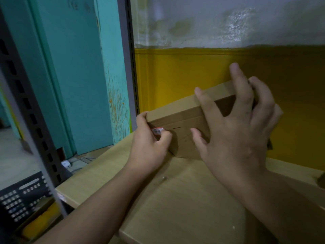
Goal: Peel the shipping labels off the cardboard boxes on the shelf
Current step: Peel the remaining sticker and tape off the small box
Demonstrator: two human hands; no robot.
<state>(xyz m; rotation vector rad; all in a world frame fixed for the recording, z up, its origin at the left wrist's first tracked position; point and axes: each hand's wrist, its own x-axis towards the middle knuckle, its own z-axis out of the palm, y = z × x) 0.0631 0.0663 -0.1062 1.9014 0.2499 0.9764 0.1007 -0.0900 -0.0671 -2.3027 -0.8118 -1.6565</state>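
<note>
At the left edge of the frame a dark metal upright point(26, 103) runs down at a slant, punched with a row of oblong slots. Below it, in the lower left corner, sits a black plastic crate point(22, 196) with a gridded wall. Behind them stands a smooth teal door point(70, 67), scuffed with orange streaks near its right edge, and a small white plug point(65, 163) lies on the floor at its foot. A second slotted upright point(129, 50), grey, rises at centre left.

The pale wood-grain shelf board point(175, 199) fills the lower middle. On it, against the glossy yellow wall band point(193, 67), rests the plain brown cardboard box point(184, 118), oblong with crisp edges. The left hand point(149, 147) curls at the box's left end, thumb on the top corner, forefinger bent, pinching a small white label point(157, 131) with a red strip. The right hand point(237, 124) lies over the box, fingers spread wide, thumb on the front face, middle finger raised. Patchy, flaking white plaster point(228, 23) covers the upper right.
</note>
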